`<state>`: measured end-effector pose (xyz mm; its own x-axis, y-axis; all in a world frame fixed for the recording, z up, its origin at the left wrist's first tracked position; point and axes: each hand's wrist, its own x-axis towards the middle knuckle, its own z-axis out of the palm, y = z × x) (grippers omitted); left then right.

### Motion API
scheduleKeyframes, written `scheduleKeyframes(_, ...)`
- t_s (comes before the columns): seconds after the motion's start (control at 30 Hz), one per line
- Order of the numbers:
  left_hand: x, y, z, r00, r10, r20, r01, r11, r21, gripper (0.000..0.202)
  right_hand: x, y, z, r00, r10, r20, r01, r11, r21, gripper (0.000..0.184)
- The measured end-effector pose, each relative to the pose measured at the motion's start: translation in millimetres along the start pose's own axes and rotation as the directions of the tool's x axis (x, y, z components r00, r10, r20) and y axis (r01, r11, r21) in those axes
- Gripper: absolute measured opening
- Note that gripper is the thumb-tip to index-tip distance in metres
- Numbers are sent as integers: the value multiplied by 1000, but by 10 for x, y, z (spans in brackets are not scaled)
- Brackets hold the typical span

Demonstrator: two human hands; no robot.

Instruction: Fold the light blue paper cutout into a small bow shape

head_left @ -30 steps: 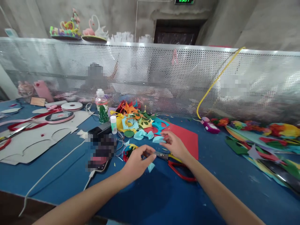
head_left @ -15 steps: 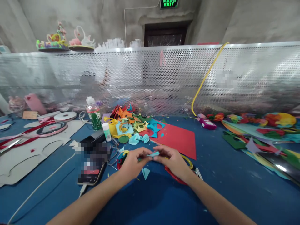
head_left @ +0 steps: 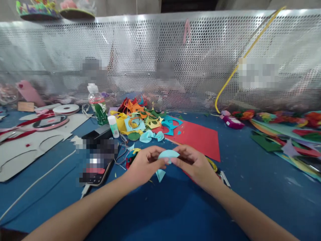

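Between my two hands is a light blue paper piece (head_left: 168,154), folded into a half-round shape. My left hand (head_left: 146,164) pinches its left side, thumb in front. My right hand (head_left: 195,164) grips the right side the same way. Just below my left fingers a small folded light blue paper (head_left: 160,175) lies on the blue table. Beyond my hands rest more folded light blue paper pieces (head_left: 147,136). Scissors with a yellow and red handle (head_left: 212,164) lie partly hidden under my right hand.
A red sheet (head_left: 200,139) and a heap of coloured paper scraps (head_left: 136,110) lie behind my hands. To the left are a glue stick (head_left: 113,127), a green-labelled bottle (head_left: 98,107) and a phone (head_left: 101,179) on a cable. A perforated metal panel (head_left: 140,43) stands at the back.
The view has tilted downward. The light blue paper was seen nearly edge-on between my fingers and now faces me as a half-round, held by both hands.
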<state>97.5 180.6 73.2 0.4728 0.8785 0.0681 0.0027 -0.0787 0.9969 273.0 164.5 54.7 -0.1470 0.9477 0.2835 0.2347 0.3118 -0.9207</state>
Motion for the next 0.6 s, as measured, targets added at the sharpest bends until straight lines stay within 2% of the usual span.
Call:
scheduleKeyframes(0.07, 13, 32, -1, 1000, 1, -17, -2, 1000, -18, 20, -5, 25, -9, 991, -133, -4, 132, 990, -46, 33)
scheduleKeyframes(0.1, 18, 41, -6, 1000, -6, -17, 6, 1000, -24, 22, -6, 27, -19, 977, -213, 7, 213, 971, -105, 32)
scheduleKeyframes(0.17, 21, 48, -23, 1000, -10, 0, 10, 1000, -7, 23, -5, 8, -49, 940, -337, 46, 338, 907, -251, 16)
scheduleKeyframes(0.23, 12, 46, -43, 1000, 22, 2, -22, 996, 91, 20, -1, -28, -81, 925, -375, 56, 371, 865, -338, 9)
scheduleKeyframes(0.3, -3, 49, -61, 996, 93, 2, -91, 969, 229, 18, 3, -59, -106, 948, -316, 47, 313, 890, -332, 10)
scheduleKeyframes(0.37, -18, 67, -75, 984, 176, 13, -170, 926, 338, 18, 7, -73, -118, 980, -185, 72, 198, 943, -269, 11)
scheduleKeyframes(0.43, -28, 97, -86, 969, 245, 19, -232, 885, 403, 14, 9, -74, -121, 991, -61, 121, 83, 980, -181, 13)
scheduleKeyframes(0.5, -31, 123, -98, 972, 234, 5, -215, 884, 415, 15, 11, -74, -118, 989, 6, 151, 11, 994, -110, 15)
scheduleKeyframes(0.6, -27, 130, -121, 996, 89, 6, -86, 939, 333, 23, 9, -92, -116, 985, 53, 166, -40, 996, -81, 16)
